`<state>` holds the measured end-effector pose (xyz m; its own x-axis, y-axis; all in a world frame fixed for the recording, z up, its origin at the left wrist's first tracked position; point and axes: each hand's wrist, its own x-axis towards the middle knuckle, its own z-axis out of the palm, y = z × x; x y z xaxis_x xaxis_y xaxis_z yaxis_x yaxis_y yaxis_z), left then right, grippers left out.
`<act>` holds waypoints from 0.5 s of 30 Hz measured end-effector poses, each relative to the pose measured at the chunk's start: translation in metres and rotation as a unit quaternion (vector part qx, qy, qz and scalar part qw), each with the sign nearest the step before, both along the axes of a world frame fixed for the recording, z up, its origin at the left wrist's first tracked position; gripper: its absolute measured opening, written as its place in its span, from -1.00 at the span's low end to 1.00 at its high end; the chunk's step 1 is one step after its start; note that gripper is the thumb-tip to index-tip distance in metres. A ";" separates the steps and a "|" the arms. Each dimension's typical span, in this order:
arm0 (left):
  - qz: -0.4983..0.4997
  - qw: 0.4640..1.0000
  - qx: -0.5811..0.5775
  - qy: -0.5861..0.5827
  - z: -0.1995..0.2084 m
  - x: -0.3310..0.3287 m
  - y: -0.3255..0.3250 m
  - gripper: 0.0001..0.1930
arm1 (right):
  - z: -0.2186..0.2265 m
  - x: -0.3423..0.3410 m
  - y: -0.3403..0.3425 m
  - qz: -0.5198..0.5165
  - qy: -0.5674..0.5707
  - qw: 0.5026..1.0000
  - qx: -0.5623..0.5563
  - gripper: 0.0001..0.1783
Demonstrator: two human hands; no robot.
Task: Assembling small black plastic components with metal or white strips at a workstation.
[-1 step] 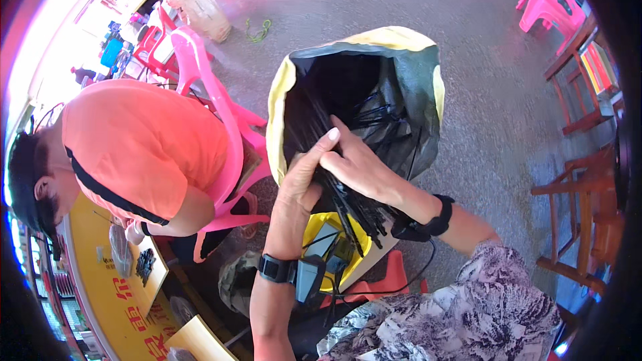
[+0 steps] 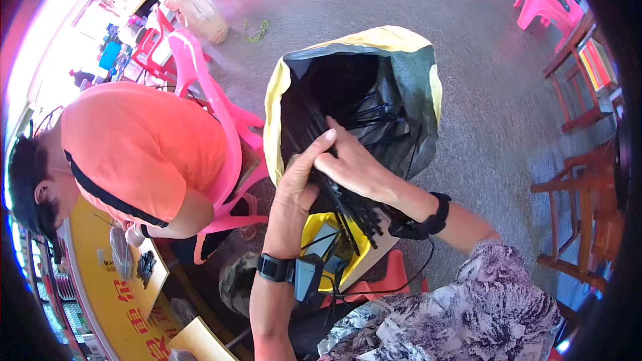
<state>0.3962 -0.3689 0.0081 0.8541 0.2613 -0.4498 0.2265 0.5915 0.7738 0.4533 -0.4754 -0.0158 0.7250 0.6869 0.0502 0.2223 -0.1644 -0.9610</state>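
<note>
A bundle of long, thin black strips lies under my two hands, its lower ends hanging out over the near edge of an open sack. My left hand is closed round the bundle, its thumb stretched up toward my right fingers. From the right, my right hand curls over the same strips, its thumb and forefinger near the left thumb. The strips' upper ends run into the sack, which has a yellow outside and a dark grey lining. More loose black strips lie inside it.
A yellow basin with grey devices stands below the bundle, near a red stool. At left, a person in an orange shirt sits on a pink chair by a yellow table. Wooden chairs stand at right.
The view has shifted very slightly, so the sack and chairs sit a little farther left. The strips are slightly blurred near my hands; both hands keep their grip.
</note>
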 end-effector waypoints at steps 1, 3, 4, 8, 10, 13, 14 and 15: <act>-0.009 1.000 -0.017 -0.013 -0.003 0.000 0.003 -0.60 | -0.003 -0.001 0.004 0.015 -0.020 0.999 -0.047 -0.14; 0.025 0.999 -0.032 -0.003 -0.023 -0.003 0.013 -0.59 | 0.001 -0.008 0.010 0.019 -0.026 0.996 -0.081 -0.12; 0.030 0.998 -0.052 -0.007 -0.029 -0.002 0.016 -0.56 | -0.003 -0.008 0.013 0.017 -0.035 0.995 -0.090 -0.11; 0.059 0.997 -0.037 -0.021 -0.037 -0.003 0.018 -0.64 | -0.002 0.007 0.010 0.077 0.074 0.994 -0.040 -0.08; 0.076 0.995 -0.062 -0.029 -0.038 -0.002 0.019 -0.65 | -0.009 0.008 0.005 0.091 0.066 0.994 0.014 -0.10; 0.054 0.997 -0.041 -0.030 -0.020 0.002 0.001 -0.65 | 0.008 0.004 -0.020 0.095 -0.076 0.992 -0.038 -0.09; 0.048 0.997 -0.037 -0.044 -0.014 0.001 -0.003 -0.65 | 0.017 0.001 -0.028 0.095 -0.076 0.992 -0.037 -0.09; 0.040 0.995 -0.074 -0.045 -0.008 0.001 -0.011 -0.65 | 0.024 0.000 -0.039 0.090 -0.095 0.991 -0.040 -0.06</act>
